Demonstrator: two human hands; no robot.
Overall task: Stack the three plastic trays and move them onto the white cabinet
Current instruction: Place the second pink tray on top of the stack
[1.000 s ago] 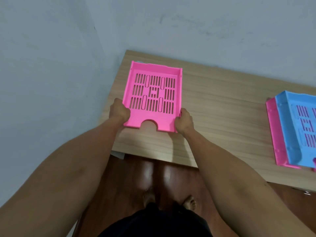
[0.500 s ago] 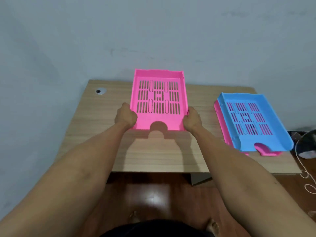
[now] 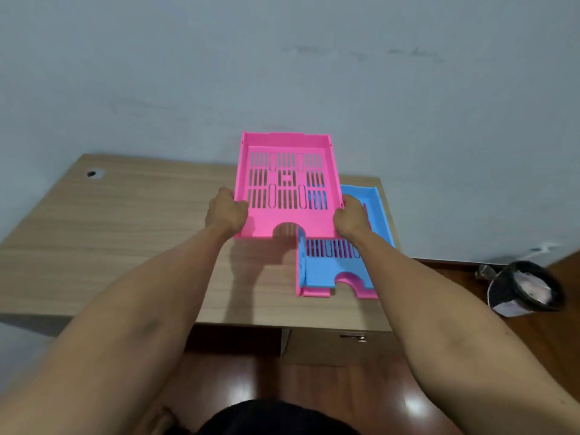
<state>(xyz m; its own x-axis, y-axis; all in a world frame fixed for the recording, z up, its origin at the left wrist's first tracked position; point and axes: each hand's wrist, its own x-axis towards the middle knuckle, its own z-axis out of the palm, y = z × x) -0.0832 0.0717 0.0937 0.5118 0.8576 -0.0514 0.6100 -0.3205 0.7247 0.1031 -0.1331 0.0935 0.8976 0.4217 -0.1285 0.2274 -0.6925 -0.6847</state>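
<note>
Two hands are gripping a pink tray [image 3: 287, 186] by its near corners: the left hand [image 3: 226, 212] is wrapping its fingers [image 3: 223, 196] tight around the left edge, and the right hand [image 3: 351, 217] is doing the same on the right edge, so both are clamped closed on it. The tray is hanging in the air above the wooden counter [image 3: 125, 233], a bit tilted, slotted bottom facing up at the camera, with a half-round notch in the near wall. It's partly overlapping the blue tray [image 3: 323, 268], which is sitting nested on a second pink tray [image 3: 314, 291] down on the counter's right side. A dark bin [image 3: 524, 288] is sitting on the floor to the right.
</note>
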